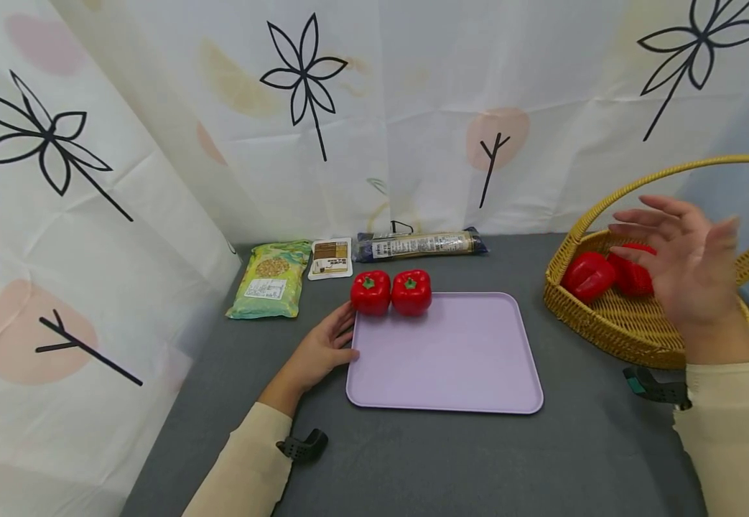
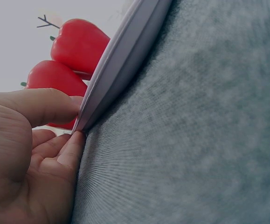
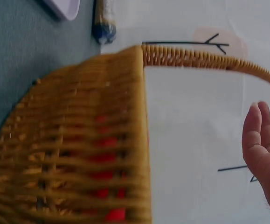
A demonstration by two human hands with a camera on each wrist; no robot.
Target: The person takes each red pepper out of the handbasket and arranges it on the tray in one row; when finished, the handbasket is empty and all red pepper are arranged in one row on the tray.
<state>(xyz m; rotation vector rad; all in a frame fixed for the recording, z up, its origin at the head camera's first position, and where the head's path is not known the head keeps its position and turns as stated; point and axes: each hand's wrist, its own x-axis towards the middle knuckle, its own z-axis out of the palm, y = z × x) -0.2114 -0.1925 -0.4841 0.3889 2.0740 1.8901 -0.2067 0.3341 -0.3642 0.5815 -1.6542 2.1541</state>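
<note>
Your left hand (image 1: 319,350) pinches the tray (image 1: 445,359) by the left rim, thumb pad on the lip and fingertips against its outer side. Your right hand (image 1: 694,269) holds nothing; its fingers are extended and slightly spread, raised over the basket (image 1: 607,337). The tray is a smooth, matte lilac rectangle with rounded corners and a low raised lip, lying flat in front of you. In its far left corner two peppers (image 1: 370,293) stand side by side, glossy red, lobed and blocky, with short green stems. The basket, to the tray's right, is golden wickerwork, coarsely woven, with a tall arched handle (image 3: 195,57) bound in tight coils. Inside lie a shiny red pepper (image 1: 586,277) and a rougher, dimpled red item (image 1: 634,273). Beyond the tray are a crinkled green-yellow bag (image 1: 271,280), a flat brown-and-white card (image 1: 331,258) and a long, film-wrapped packet (image 1: 422,245). Everything sits on grey fabric (image 1: 452,459); behind hangs a creased white cloth (image 1: 413,108) printed with black line flowers.
</note>
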